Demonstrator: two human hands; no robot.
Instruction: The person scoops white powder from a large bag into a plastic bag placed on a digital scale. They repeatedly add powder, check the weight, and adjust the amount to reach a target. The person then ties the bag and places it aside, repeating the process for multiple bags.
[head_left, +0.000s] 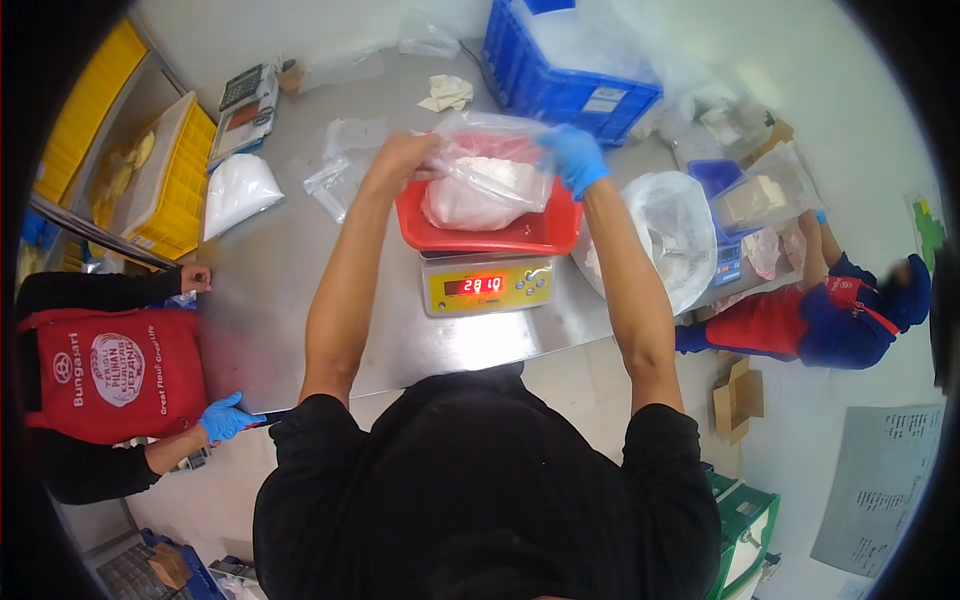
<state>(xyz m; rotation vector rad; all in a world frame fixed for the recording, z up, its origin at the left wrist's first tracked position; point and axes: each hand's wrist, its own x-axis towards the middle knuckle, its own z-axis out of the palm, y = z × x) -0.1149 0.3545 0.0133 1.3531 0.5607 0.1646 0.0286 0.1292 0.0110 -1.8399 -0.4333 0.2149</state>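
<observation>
A clear plastic bag of white powder rests in a red plastic tray. The tray stands on a yellow digital scale with a lit red display. My bare left hand grips the bag's upper edge at the left. At the right, my right hand, in a blue glove and a little blurred, has the other side of the bag's mouth between its fingers. Beside my right forearm sits a large tub lined with white plastic, with powder and a metal scoop inside.
A filled bag of white powder lies at the table's left, near a calculator. A blue crate stands at the back. One co-worker is at the left edge; another handles a bag at the right.
</observation>
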